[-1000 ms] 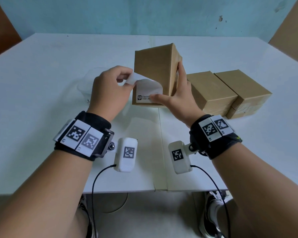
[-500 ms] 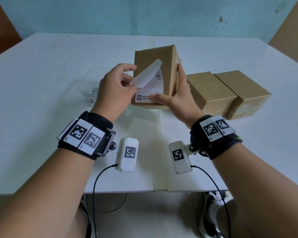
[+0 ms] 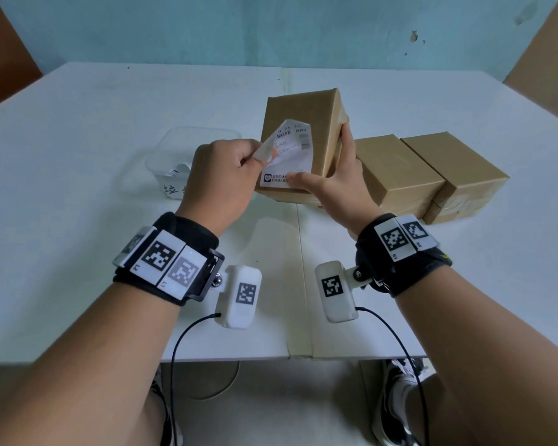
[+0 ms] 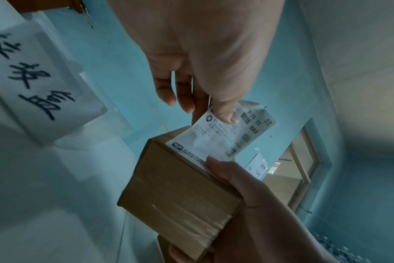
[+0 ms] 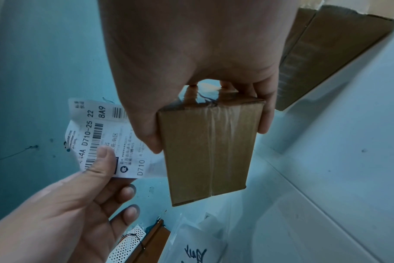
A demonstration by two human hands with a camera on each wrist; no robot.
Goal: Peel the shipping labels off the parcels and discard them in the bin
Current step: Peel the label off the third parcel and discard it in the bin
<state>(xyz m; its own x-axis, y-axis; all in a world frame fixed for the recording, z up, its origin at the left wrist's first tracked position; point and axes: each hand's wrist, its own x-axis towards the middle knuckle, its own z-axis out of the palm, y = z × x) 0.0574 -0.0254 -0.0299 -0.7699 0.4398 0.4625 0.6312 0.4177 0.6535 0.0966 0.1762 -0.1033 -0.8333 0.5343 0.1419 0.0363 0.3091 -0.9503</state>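
The label (image 3: 289,156) is hanging mostly free of the box (image 3: 306,123); only its lower edge is clinging to the face. My left hand (image 3: 223,178) is pinching the loose corner between thumb and fingers, and my right hand (image 3: 339,185) is gripping the tilted box, thumb pressing by the label's bottom strip. The bin (image 3: 181,156) is sitting just left on the worktop (image 3: 78,188), already holding some paper. Two boxes (image 3: 432,175) are waiting at my right; I cannot tell whether they are carrying labels.
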